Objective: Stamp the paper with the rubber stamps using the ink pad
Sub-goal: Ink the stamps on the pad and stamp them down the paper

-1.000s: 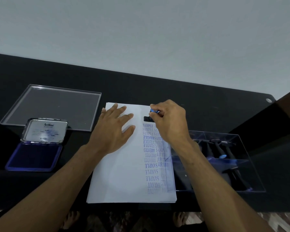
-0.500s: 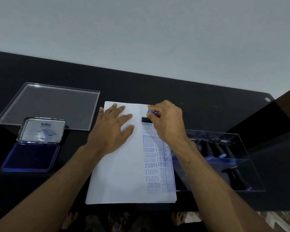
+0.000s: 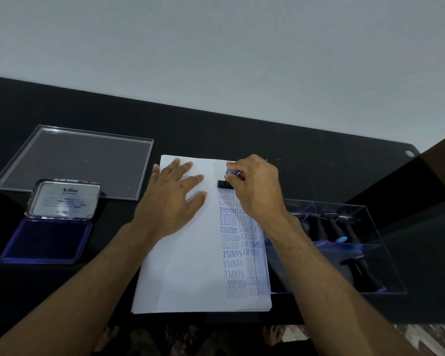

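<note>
1. At the far left one clear lid (image 3: 72,163) lay flat on the black table (image 3: 306,140), and just in front of it one ink pad (image 3: 46,240) sat with its cover raised and its blue pad exposed.
2. The left hand (image 3: 170,201) lay spread with straight fingers on the paper (image 3: 185,265), pressing the stack flat.
3. The paper showed two columns of blue prints down its right side, reading SAMPLE, FRAGILE, AMENDED, AIR MAIL and FAX OUT; the left half was bare, so the job looked roughly half done.
4. The right hand (image 3: 254,186) pinched the blue knob of one rubber stamp (image 3: 225,183), whose black base sat on the paper at the head of the left column.
5. At the right one clear box (image 3: 385,291) held several more stamps (image 3: 344,232); their exact count could not be told.
</note>
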Available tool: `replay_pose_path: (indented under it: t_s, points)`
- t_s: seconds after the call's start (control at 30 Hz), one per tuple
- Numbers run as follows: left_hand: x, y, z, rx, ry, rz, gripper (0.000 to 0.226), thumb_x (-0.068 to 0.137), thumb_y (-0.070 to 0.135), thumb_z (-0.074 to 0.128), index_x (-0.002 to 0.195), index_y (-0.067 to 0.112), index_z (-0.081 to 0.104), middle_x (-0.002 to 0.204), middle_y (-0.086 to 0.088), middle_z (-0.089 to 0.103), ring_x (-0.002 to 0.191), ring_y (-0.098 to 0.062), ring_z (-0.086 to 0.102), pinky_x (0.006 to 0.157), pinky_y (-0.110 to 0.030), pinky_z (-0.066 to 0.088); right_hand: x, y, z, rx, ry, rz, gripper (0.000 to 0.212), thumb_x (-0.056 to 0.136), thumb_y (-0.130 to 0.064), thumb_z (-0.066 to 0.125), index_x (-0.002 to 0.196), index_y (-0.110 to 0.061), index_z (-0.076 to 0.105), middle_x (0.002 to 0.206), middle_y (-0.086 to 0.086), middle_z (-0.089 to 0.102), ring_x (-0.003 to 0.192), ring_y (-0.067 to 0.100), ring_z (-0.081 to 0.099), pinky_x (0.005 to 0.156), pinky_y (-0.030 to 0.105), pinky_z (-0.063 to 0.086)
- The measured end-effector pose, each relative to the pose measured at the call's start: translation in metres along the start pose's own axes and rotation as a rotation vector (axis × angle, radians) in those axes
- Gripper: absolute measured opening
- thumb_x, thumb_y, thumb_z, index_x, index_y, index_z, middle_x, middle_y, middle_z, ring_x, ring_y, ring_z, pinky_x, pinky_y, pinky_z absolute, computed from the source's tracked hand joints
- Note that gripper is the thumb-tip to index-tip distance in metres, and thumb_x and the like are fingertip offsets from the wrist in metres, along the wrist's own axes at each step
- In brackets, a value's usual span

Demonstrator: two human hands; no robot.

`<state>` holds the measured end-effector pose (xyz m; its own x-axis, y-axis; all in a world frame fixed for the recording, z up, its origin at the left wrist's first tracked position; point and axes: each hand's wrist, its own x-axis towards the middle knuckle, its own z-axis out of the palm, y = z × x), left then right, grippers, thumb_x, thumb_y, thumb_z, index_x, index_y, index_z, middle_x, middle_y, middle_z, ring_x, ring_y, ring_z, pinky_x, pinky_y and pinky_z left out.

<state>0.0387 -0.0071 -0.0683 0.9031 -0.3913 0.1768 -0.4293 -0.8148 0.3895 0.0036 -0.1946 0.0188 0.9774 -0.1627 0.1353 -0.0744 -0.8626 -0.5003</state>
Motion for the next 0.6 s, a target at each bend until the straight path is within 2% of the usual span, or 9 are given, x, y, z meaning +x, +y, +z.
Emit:
replay_pose_path:
  t_s: [0.47,0.6]
  points:
    - [0.0001,0.0017,-0.0016,0.001,-0.016,-0.012,0.071,0.091,0.070,0.025,0.144,0.033,0.053,0.161,0.002,0.035,0.153,-0.020,0.019,0.124,-0.056,0.007,0.0021,-0.0059,-0.0056,-0.046,-0.056,-0.003,0.028,0.093,-0.022,0.067,0.119,-0.013,0.070,0.117,0.003,0.066,0.096,0.015,0.064,0.083,0.014,0.041]
    - [-0.0003,0.0013,-0.0015,0.001,-0.007,-0.009,0.070,0.091,0.070,0.026,0.143,0.033,0.054,0.161,0.002,0.036,0.153,-0.020,0.019,0.124,-0.056,0.008,-0.0004,-0.0034,-0.0049,-0.054,-0.023,-0.034,0.023,0.094,-0.023,0.065,0.114,-0.014,0.073,0.115,0.002,0.067,0.086,0.005,0.056,0.076,0.004,0.035]
